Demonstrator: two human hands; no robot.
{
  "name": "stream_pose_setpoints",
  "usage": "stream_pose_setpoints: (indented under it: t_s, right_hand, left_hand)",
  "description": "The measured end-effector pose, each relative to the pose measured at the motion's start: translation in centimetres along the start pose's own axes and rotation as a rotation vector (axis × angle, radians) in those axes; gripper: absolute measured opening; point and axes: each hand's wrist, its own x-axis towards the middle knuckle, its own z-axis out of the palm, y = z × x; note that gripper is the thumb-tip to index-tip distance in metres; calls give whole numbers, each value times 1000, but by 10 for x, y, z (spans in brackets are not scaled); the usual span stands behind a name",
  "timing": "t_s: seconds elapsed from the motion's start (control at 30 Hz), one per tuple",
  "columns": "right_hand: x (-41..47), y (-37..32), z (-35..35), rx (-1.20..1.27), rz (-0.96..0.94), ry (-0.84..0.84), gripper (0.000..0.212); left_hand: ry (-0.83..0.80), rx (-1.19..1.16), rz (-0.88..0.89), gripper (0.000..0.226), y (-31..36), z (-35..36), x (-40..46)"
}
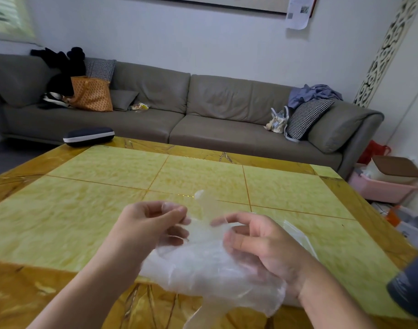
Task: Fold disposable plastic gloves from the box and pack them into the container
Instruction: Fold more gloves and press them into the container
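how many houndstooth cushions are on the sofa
2. One houndstooth cushion stands on the sofa's left part, behind the orange tote bag. The other houndstooth cushion leans at the right end, beside the small cream bag. Clothes could hide more.

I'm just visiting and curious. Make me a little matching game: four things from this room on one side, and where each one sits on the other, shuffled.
Things:
1. plastic glove
2. dark case
3. orange bag
4. checked pillow

Places:
A. far left corner of the table
B. left end of the sofa
C. between the two hands
D. right end of the sofa

Pairs: 1-C, 2-A, 3-B, 4-D
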Motion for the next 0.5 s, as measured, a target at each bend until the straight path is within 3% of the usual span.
stream_pose_setpoints:
  t_s: [0.1,0.13,0.27,0.37,0.5]
  right_hand:
    - [-5,-4,-12,-94,81,33,49]
    - [-7,-5,-17,-149,88,51,49]
    - [-9,-5,-32,-111,36,225,15]
    - [-9,-5,-36,18,-12,341,12]
    - [-9,1,-39,-1,-57,512,12]
  left_hand:
    - [117,-11,82,17,2,-1,0]
    - [145,-31,96,16,3,-1,0]
    - [195,-52,105,16,3,-5,2]
    - [199,-34,97,17,3,-6,2]
    - [194,7,127,13,4,-2,1]
